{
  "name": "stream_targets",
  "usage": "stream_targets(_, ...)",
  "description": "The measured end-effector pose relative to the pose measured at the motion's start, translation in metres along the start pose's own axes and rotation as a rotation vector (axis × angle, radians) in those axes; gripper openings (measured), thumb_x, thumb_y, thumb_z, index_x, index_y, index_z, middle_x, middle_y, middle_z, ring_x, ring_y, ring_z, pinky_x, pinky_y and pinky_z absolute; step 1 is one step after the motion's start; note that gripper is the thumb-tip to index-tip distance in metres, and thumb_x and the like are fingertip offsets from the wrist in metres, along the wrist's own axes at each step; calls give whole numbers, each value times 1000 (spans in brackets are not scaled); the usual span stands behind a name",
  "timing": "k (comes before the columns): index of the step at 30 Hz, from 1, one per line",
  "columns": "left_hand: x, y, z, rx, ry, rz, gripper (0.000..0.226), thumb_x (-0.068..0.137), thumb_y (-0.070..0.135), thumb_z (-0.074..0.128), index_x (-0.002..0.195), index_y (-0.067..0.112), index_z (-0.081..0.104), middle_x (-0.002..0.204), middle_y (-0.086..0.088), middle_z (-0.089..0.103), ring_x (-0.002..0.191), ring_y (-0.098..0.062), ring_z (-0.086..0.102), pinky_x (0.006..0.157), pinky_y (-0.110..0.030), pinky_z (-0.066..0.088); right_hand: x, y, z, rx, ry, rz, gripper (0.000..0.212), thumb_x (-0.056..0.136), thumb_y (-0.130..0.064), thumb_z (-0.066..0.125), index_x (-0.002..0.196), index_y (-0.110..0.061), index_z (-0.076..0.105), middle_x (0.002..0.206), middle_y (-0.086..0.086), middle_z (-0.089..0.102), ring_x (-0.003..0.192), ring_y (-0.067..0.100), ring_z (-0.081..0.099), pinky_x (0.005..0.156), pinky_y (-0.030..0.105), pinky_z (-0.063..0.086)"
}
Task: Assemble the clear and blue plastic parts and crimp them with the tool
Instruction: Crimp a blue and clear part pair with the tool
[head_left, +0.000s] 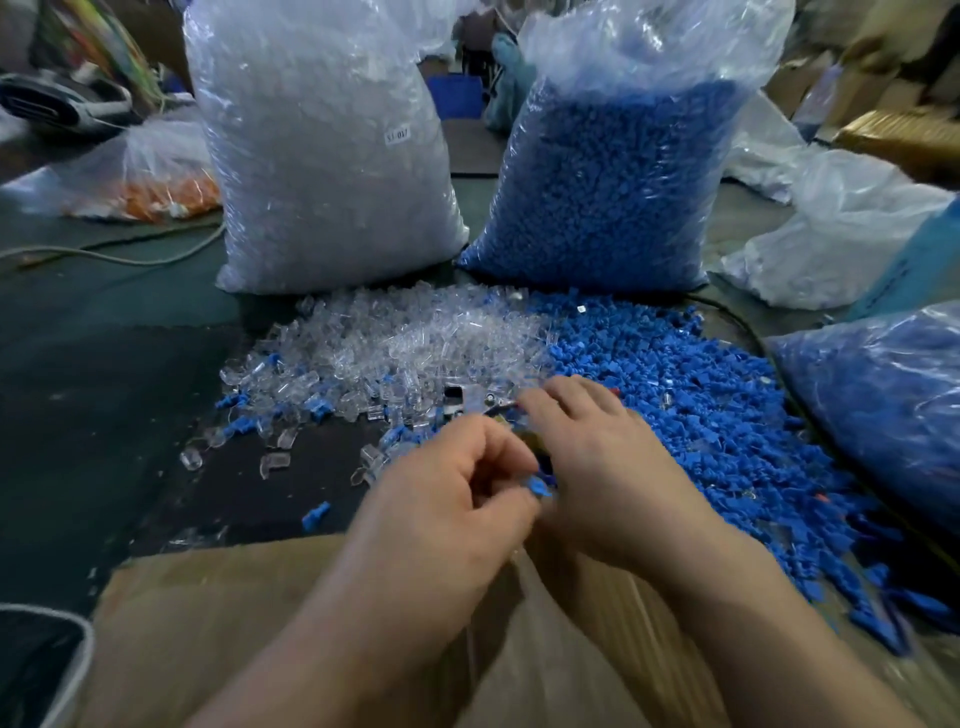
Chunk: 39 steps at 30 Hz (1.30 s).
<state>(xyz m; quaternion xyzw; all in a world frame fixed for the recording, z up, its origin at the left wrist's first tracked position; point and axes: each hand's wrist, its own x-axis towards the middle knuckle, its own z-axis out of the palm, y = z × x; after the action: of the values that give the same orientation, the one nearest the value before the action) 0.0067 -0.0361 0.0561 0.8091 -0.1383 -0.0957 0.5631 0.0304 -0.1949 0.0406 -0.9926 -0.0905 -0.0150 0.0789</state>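
A heap of clear plastic parts (395, 348) lies in the middle of the table, and a heap of blue plastic parts (691, 410) spreads to its right. My left hand (447, 499) pinches a small blue part (537, 487) between thumb and fingers. My right hand (602, 467) lies right beside it, fingers curled over the metal crimping tool (480, 402), whose head pokes out beyond the fingertips. The tool's handle is hidden under my right hand.
Two tall bags stand behind the heaps: one of clear parts (322, 156), one of blue parts (613, 176). Another bag of blue parts (883, 405) lies at right. A brown cardboard box (218, 639) sits under my forearms. A cable (119, 257) crosses the left table.
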Motion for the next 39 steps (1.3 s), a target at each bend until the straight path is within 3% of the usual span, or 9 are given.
stream_targets(3,3,-26,-25,-37,157,-59,31,87,11,71,84,41,65,62,5,66,52,-8,57,53,-29,52,8,13,7,-63,-113,43,84,88,-53,57,154,-29,11,163,0,7,150,24,7,120,45,15)
stream_targets(8,0,-57,-29,-318,253,-120,25,88,-5,68,84,20,69,60,-3,64,49,-15,59,46,-19,49,16,23,4,-128,-66,62,76,88,-53,57,150,-29,19,155,-2,22,142,22,24,111,48,26)
stream_targets(12,2,-60,-29,-357,227,-106,31,89,-3,66,79,27,70,63,-10,65,48,-19,60,44,-18,48,27,26,-2,-237,-82,30,62,85,-48,60,138,-32,33,135,-3,43,123,25,40,96,49,33)
stream_targets(16,2,-61,-31,-501,249,-124,19,88,-8,65,93,11,67,66,-11,64,50,-21,59,45,-23,51,32,19,-4,-275,-114,22,59,76,-49,63,128,-29,44,112,0,47,105,24,44,90,44,33)
stream_targets(21,1,-66,-38,-532,233,-144,20,85,2,69,81,22,73,70,-13,68,58,-22,64,51,-27,56,22,8,-7,-259,-3,100,32,77,-49,42,99,-27,51,83,-4,45,93,23,46,85,40,33)
stream_targets(24,1,-66,-36,-623,223,-169,10,78,12,72,83,21,71,70,-15,66,53,-24,60,48,-36,54,3,4,-12,-70,73,107,46,72,-50,38,111,-29,50,95,-7,46,94,18,42,85,38,37)
stream_targets(28,2,-67,-35,-591,246,-142,21,68,25,72,89,24,71,74,-15,68,55,-25,60,53,-36,52,-22,-3,-15,200,101,17,53,71,-54,35,121,-38,42,100,-19,41,88,5,47,70,30,42)
stream_targets(35,1,-69,-35,-453,269,-21,13,71,26,68,84,28,71,72,-11,70,58,-22,65,52,-27,55,-29,8,-13,179,20,-129,58,73,-55,40,129,-41,42,115,-25,44,102,1,49,85,26,46)
stream_targets(39,0,-72,-34,-450,268,5,22,71,34,76,91,25,71,75,-14,70,58,-24,65,51,-31,55,-28,11,-13,171,6,-140,63,70,-55,38,131,-42,42,117,-26,43,104,-1,46,82,15,37)
